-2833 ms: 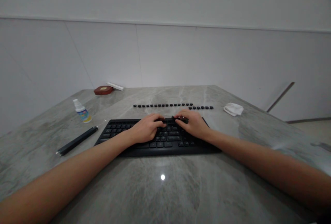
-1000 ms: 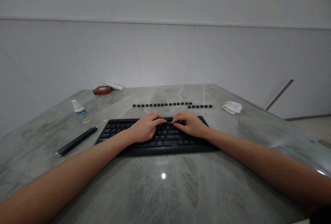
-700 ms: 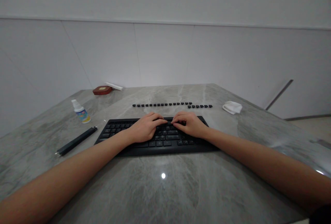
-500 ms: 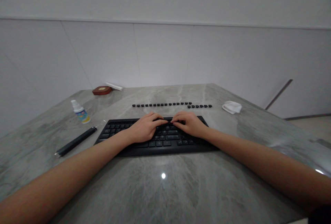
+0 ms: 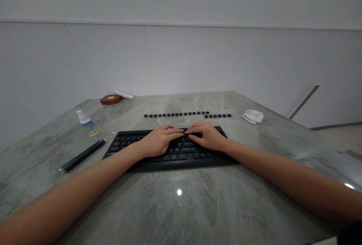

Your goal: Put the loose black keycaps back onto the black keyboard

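A black keyboard [image 5: 175,165] lies in front of me on the grey marbled table. My left hand [image 5: 158,140] rests over its middle, fingers stretched toward the top row of keys and no object visible in them. From the other side my right hand [image 5: 207,135] reaches the same spot. Its index finger and thumb are bent close together, and whatever is between them is too small to make out. The fingertips of both hands nearly meet at the keyboard's upper edge. Beyond, loose black keycaps [image 5: 177,114] stand in a long row, with a shorter row [image 5: 217,116] to the right.
On the left are a small spray bottle [image 5: 87,123] and a long black strip-like object [image 5: 83,156]. Farther back lie a reddish-brown box [image 5: 110,99] and a white bar-shaped object [image 5: 124,94]. A crumpled white cloth [image 5: 253,116] sits at right. A pale wall [image 5: 181,60] stands behind the table.
My left fingers have straightened and drawn together along the keyboard's top edge. My right fingertips have shifted slightly left toward them. The keyboard and keycap rows stay as they were.
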{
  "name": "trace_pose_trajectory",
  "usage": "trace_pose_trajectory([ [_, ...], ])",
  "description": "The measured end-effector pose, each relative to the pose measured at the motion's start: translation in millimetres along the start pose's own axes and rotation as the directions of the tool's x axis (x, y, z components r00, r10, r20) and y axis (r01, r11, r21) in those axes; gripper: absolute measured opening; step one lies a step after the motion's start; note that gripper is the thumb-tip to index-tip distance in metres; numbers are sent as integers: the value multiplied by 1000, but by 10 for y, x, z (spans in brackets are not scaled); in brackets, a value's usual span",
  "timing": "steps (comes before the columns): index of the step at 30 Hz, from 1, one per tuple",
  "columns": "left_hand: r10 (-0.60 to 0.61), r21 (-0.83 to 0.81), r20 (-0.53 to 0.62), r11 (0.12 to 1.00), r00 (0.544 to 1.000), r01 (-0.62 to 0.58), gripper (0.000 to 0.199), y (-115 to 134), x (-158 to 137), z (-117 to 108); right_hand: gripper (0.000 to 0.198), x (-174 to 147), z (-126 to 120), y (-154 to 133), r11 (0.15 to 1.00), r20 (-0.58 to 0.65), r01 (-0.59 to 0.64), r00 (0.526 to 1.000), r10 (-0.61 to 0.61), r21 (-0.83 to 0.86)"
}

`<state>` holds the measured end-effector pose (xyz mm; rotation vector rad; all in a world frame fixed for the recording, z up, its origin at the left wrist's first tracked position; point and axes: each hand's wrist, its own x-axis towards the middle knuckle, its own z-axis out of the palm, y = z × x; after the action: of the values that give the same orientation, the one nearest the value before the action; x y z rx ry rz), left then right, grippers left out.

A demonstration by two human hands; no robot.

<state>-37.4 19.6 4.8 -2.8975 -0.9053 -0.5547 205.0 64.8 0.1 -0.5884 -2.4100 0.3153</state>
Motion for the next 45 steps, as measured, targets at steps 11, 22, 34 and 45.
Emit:
trace_pose_trajectory([
  [11, -45, -31, -6, 999, 999, 45, 53, 20, -6, -13, 14, 0, -2, 20, 1000, -26, -10, 1000, 10, 6],
  [22, -34, -31, -3, 999, 999, 34, 52, 20, 1, -13, 14, -8, -5, 2, 1000, -32, 13, 999, -13, 3],
  [34, -24, -31, 1, 999, 1000, 24, 51, 29, 7, -27, 11, -18, 1, 23, 1000, -34, 15, 999, -15, 2],
  [45, -24, 4, 27, 1000, 999, 24, 52, 17, 0, -18, 12, -28, -2, -7, 999, -31, 44, 999, -43, 10],
])
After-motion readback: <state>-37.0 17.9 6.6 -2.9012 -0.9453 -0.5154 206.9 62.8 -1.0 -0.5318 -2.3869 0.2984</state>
